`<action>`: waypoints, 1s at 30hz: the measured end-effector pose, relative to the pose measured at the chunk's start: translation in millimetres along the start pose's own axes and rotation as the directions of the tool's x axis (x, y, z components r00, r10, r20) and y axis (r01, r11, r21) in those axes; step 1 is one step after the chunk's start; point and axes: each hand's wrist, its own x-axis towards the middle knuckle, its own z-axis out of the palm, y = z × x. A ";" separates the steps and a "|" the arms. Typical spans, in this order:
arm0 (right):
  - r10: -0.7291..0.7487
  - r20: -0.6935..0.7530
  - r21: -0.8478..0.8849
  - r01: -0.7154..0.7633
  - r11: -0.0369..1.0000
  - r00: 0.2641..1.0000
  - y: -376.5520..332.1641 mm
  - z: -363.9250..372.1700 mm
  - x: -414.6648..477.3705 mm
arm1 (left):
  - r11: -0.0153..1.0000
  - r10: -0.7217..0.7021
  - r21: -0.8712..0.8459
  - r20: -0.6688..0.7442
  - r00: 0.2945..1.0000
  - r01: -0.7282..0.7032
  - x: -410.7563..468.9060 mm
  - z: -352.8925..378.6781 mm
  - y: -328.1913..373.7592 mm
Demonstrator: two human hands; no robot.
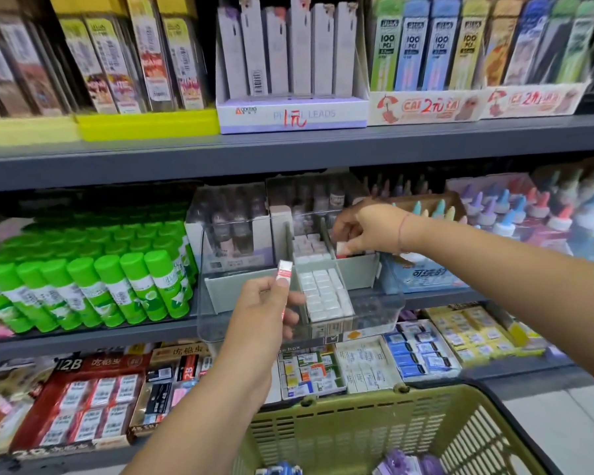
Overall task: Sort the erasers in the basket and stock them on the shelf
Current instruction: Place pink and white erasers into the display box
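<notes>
The left hand (264, 313) pinches a red-and-white eraser (284, 273) upright between thumb and fingers, just in front of the clear divided bin (374, 303) on the middle shelf (83, 337). The right hand (364, 231) reaches into the bin's right compartment, pinching a second eraser (342, 249) beside the white erasers (324, 293). The green basket (357, 406) sits below.

Left hand (261, 313) holds an eraser (284, 275) upright, just before the divided bin (381, 303) on the middle shelf (117, 334). Stacked erasers (323, 293) fill the compartment right of that hand. Right hand (360, 231) reaches into the next compartment rightward, pinching a second eraser (342, 248). Glue sticks (93, 282) stand left of the left hand, glue bottles (528, 214) right of the right hand. Basket (408, 406) sits below both hands.
</notes>
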 end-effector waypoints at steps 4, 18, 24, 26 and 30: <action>0.026 -0.060 0.055 -0.022 0.998 0.998 5.3 8.2 -0.1 | 1.000 -0.011 -0.018 -0.004 1.000 0.011 2.6 0.0 -0.3; -0.032 -0.074 0.622 0.071 0.780 0.997 -41.3 1.7 -45.7 | 0.976 -0.022 -0.214 0.126 0.992 0.048 -1.0 5.7 -3.1; -0.047 0.000 0.824 0.027 0.565 0.999 -52.0 8.1 -58.0 | 0.989 0.145 0.010 0.159 0.977 -0.148 -2.5 3.5 -1.7; 0.054 -0.080 0.817 0.034 0.575 0.995 -37.7 -6.5 -55.1 | 0.891 0.289 0.327 0.130 0.949 -0.316 1.5 -6.5 -2.4; 0.197 -0.270 0.501 -0.037 0.865 0.942 0.6 -34.2 -45.2 | 0.709 0.293 0.619 0.177 0.940 -0.337 6.7 -22.4 -7.4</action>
